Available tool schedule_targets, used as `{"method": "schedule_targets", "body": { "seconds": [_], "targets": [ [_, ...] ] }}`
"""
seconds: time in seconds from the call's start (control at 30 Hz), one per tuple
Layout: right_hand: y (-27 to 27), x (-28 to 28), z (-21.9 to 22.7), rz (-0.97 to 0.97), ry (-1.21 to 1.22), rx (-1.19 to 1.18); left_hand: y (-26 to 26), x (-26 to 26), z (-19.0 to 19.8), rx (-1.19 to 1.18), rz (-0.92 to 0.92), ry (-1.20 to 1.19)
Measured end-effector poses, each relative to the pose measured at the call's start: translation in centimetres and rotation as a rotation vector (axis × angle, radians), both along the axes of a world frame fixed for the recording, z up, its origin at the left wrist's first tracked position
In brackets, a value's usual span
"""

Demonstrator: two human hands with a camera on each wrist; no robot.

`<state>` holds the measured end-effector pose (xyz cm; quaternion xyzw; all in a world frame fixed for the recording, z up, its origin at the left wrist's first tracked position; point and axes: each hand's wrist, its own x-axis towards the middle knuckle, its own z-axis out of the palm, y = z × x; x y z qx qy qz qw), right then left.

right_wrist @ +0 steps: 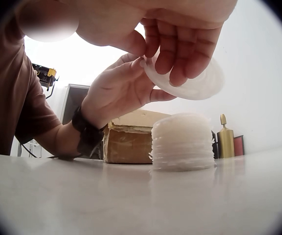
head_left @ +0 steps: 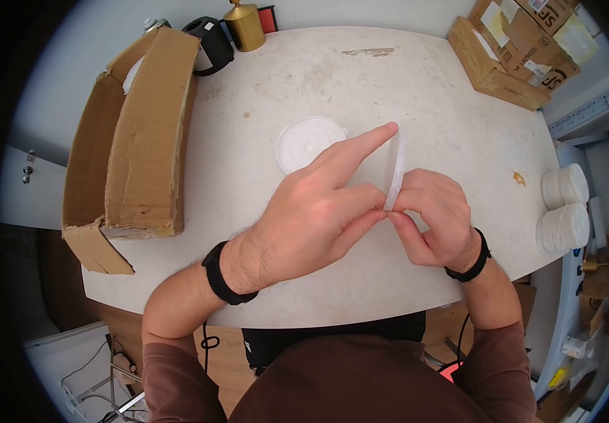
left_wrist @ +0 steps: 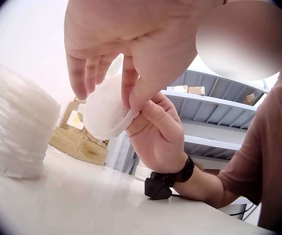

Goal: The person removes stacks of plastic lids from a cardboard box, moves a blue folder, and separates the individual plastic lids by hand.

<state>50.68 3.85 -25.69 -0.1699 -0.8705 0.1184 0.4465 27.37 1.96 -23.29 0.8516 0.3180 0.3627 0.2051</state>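
Observation:
Between both hands, above the table, a thin round translucent white plastic lid point(head_left: 395, 166) stands nearly edge-on to the head camera. My left hand point(head_left: 308, 215) pinches its near edge between thumb and a finger, while the index finger stretches out to the far part of the rim. At that same near edge, my right hand point(head_left: 435, 215) pinches the lid with thumb and forefinger; its other fingers lie behind the disc. The right wrist view shows the lid point(right_wrist: 199, 87) tilted, partly covered by fingers. A stack of similar lids point(right_wrist: 182, 144) stands upright on the table just beyond the left hand.
An open cardboard box point(head_left: 146, 134) takes up the table's left side. Behind it stand a black cylinder point(head_left: 209, 46) and a brass-coloured canister point(head_left: 245, 28). Cardboard cartons point(head_left: 516, 53) sit at the back right, and two white stacks point(head_left: 563, 225) at the right edge.

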Motion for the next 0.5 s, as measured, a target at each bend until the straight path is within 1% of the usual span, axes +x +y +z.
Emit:
{"method": "schedule_targets", "body": {
  "seconds": [0.23,0.43,0.5],
  "targets": [
    [0.0,-0.07,-0.01,-0.009,-0.014,-0.01,-0.17,0.09,0.14,0.03,0.036,-0.001],
    [-0.03,-0.03,0.28,-0.019,-0.033,-0.009,-0.15,0.0,0.04,0.04,0.029,0.007],
    [0.04,0.02,0.18,-0.02,-0.031,-0.002,-0.25,-0.02,0.25,0.028,0.0,0.002]
  ]
}}
